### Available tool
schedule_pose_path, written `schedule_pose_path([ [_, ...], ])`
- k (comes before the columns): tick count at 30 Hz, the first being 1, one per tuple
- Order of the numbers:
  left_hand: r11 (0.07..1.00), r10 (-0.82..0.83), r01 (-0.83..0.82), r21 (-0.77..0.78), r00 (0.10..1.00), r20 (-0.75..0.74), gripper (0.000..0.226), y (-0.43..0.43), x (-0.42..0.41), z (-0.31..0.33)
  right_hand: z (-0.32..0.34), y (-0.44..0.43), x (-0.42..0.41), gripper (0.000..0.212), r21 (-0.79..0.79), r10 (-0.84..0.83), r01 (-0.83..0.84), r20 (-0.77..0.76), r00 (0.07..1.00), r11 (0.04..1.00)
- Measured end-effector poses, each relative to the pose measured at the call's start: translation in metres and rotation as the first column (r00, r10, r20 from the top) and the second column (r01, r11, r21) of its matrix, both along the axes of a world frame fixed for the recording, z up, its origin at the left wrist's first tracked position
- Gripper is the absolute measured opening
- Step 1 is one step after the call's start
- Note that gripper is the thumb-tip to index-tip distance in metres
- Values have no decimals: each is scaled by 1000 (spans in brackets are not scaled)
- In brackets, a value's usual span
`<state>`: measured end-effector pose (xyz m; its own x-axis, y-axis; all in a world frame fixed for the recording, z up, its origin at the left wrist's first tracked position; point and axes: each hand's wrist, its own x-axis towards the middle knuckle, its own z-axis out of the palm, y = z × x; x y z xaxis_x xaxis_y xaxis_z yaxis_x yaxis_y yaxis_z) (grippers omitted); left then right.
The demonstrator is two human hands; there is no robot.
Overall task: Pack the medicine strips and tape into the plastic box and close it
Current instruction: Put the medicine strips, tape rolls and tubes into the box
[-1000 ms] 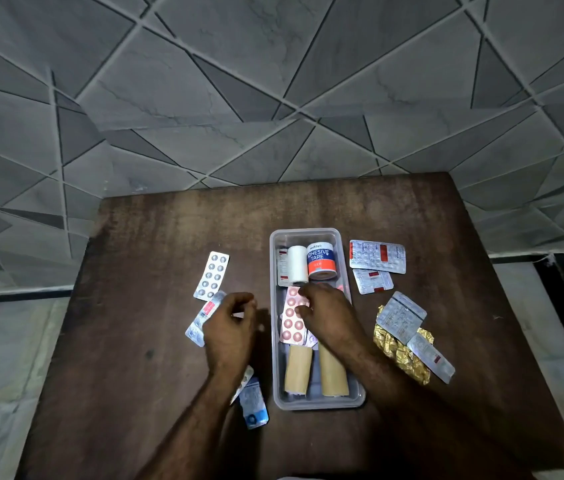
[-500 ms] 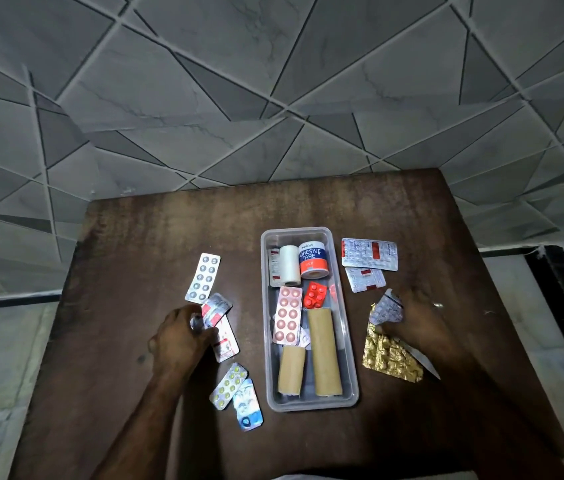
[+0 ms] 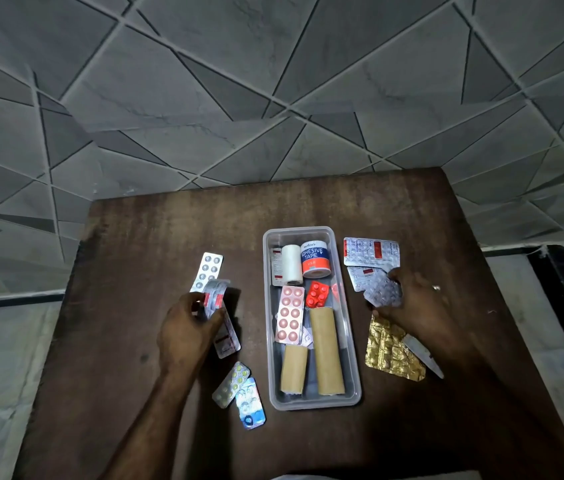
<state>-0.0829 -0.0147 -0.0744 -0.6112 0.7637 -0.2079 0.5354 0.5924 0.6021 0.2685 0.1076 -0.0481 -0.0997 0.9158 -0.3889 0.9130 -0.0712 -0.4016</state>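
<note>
Clear plastic box point(image 3: 311, 233), long and round-cornered, lidless in the middle of a dark wooden surface point(image 3: 142, 237). Inside: white tape roll point(image 3: 291, 263), orange-and-blue adhesive tape point(image 3: 314, 259), pink strip point(image 3: 289, 315), red strip point(image 3: 318, 294), two tan cardboard tubes point(image 3: 326, 351). Loose around it — foil strips point(image 3: 370, 251), crinkled gold sheet point(image 3: 389, 355), two strips near the front left point(image 3: 239, 393). Left hand point(image 3: 183, 330) fingers pinching a silver-and-red strip point(image 3: 214, 297). Right hand point(image 3: 422, 306) fingers curled on a grey blister strip point(image 3: 382, 292), right of the box.
</note>
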Motion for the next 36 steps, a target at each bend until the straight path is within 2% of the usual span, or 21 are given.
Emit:
schedule_pose_path([
  [3, 993, -13, 8, 114, 999, 40, 43, 5, 25, 25, 22, 4, -17, 77, 183, 52, -42, -49, 997, 982],
  [5, 988, -43, 30, 151, 995, 85, 42, 7, 48, 42, 35, 5, -33, 75, 246, 116, -94, -77, 990, 965],
  [8, 984, -110, 98, 147, 991, 75, 40, 8, 78, 51, 43, 1, -57, 76, 289, 248, -225, -46, 968, 930],
  [15, 976, -184, 183, 116, 983, -7, 41, 19, 108, 49, 27, -18, -88, 81, 195, 490, -501, 106, 865, 843],
  [18, 974, -202, 206, 90, 978, -52, 41, 27, 114, 48, 16, -22, -91, 81, 174, 540, -579, 225, 811, 797],
  [22, 956, -292, 293, -25, 938, -186, 48, 34, 122, 44, 4, -21, -94, 79, 134, 565, -627, 321, 760, 767],
  [29, 898, -438, 403, -178, 772, -460, 46, 34, 128, 22, -9, -12, -98, 69, 145, 575, -632, 300, 761, 761],
  [34, 890, -455, 394, -230, 718, -527, 38, 29, 129, 13, -8, -9, -97, 83, 133, 598, -651, 293, 746, 747],
  [36, 885, -463, 397, -241, 710, -531, 36, 28, 132, 11, -9, -10, -95, 80, 134, 610, -663, 294, 736, 736],
])
